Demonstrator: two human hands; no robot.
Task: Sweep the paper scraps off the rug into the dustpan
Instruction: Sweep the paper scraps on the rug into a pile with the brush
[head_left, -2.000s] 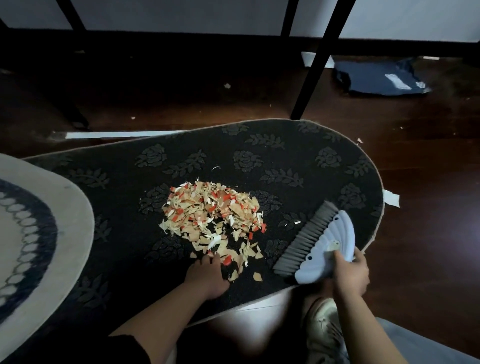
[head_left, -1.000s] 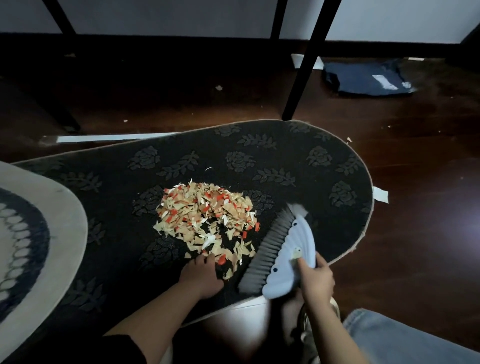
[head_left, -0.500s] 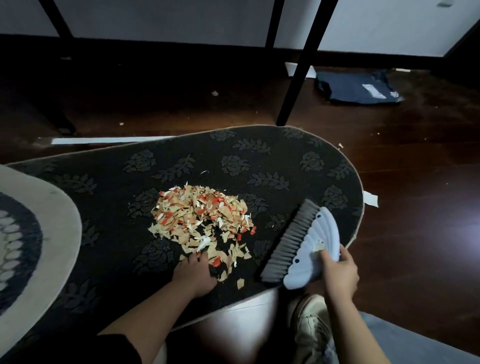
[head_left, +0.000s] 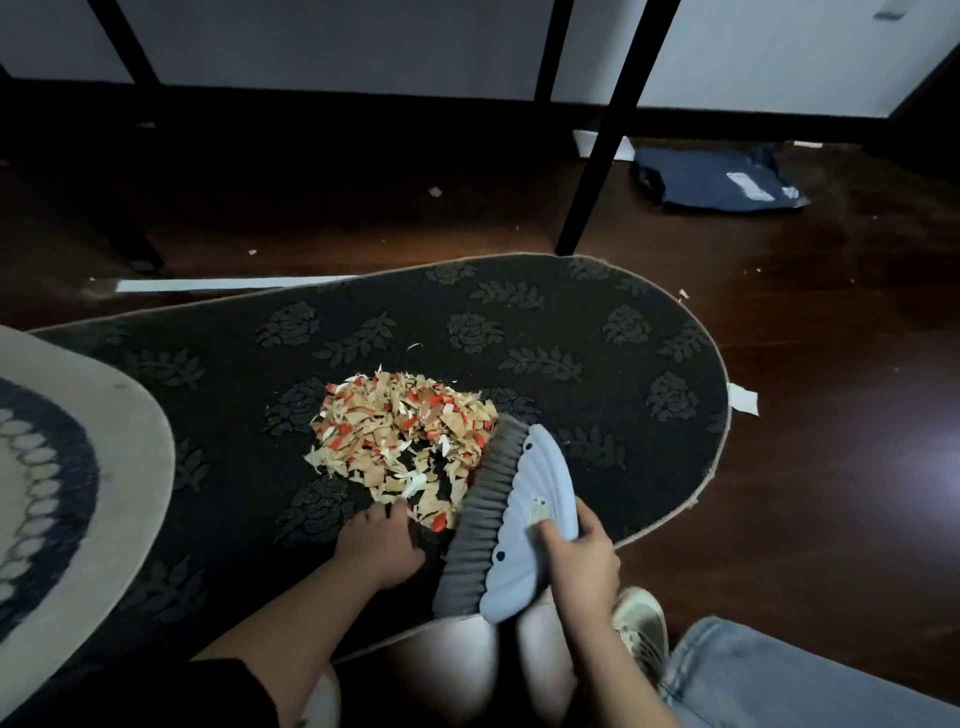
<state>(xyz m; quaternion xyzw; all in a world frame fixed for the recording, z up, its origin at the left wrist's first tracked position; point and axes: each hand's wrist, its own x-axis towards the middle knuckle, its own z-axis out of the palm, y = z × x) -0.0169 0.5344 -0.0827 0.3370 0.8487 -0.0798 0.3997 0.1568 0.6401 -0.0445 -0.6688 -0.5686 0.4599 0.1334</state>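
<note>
At the far left edge I see one pale rug (head_left: 130, 467) with a dark ringed pattern, overlapping the left end of the dark oval rug (head_left: 597, 332) that carries the work. That makes two rugs. A white strip (head_left: 223, 284) lies on the wood floor (head_left: 831, 493) just past the dark rug's far edge.

Near the middle of the dark rug, closer to its near edge, sits one heap of paper scraps (head_left: 400, 441), tan, white and orange pieces too many for me to count. A single white sliver (head_left: 414, 346) lies apart, just beyond the heap's far side.

My left hand (head_left: 376, 553) rests on the rug at the heap's near edge, fingers curled down and touching the closest scraps; I cannot tell whether it grips anything. Right of it, my right hand (head_left: 582, 564) is wrapped around one hand brush (head_left: 519, 519) with a pale blue shell-shaped back, thumb pressed on top. Its grey bristles (head_left: 483, 519) press against the right side of the heap and run toward the rug's near edge.

I see no dustpan from here.

Beyond the rug stand four dark furniture legs; one leg (head_left: 597, 156) comes down at the rug's far edge. Farther right lie one dark blue bag (head_left: 717, 179) and, beside the rug's right end, one white paper piece (head_left: 743, 400). One shoe (head_left: 641, 631) shows beside a denim leg (head_left: 779, 680) at the lower right.
</note>
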